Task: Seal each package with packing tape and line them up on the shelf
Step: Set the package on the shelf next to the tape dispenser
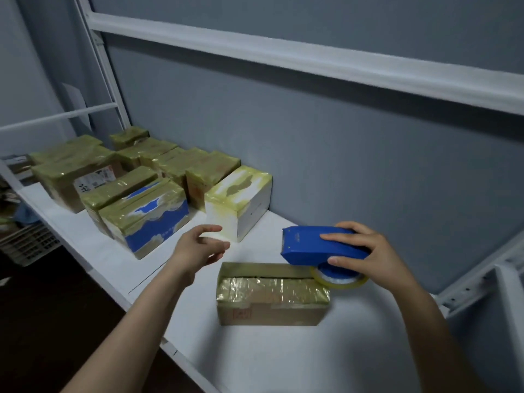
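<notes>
**One box left to tape, and nothing is holding it down**

The shelf (283,364) has a bunch of taped packages (170,165) bunched up at the far left against the wall. A blue-and-white box (153,219) and a white box (241,199) sit at the near end of that group.

The one in play is the brown cardboard box (269,296). It sits on its own on the shelf, apart from the rest and closer to the front edge. Its top is already covered in shiny, crinkly tape, but there's a dark seam along the far side that doesn't look covered to me.

The right hand (365,256) holds the blue tape dispenser (317,245). Its fingers (337,237) lie over the top and the thumb is underneath. The tape roll (340,279) hangs right at the box's far right corner, and I can't tell if it's actually touching.

The left hand (198,248) is above the shelf between the white box and the brown one. Its fingers (209,228) are loosely spread, holding nothing and touching nothing.

What could go wrong, in my view:

- **Box moves:** if the tape gets pulled across with no hand on the box, a light box will just slide or spin with the dispenser. It could even head for the front edge.
- **Messy tape:** a moving box means wrinkled, crooked tape, and this top is already pretty rumpled. The seam could easily get missed again.
- **Cutter near skin:** the cutter end of the dispenser points toward the left hand. Reaching in to steady the box during a pull could catch some skin.
- **Crowding the row:** sliding the box over to the row too fast could bump the white box out of line.
</notes>
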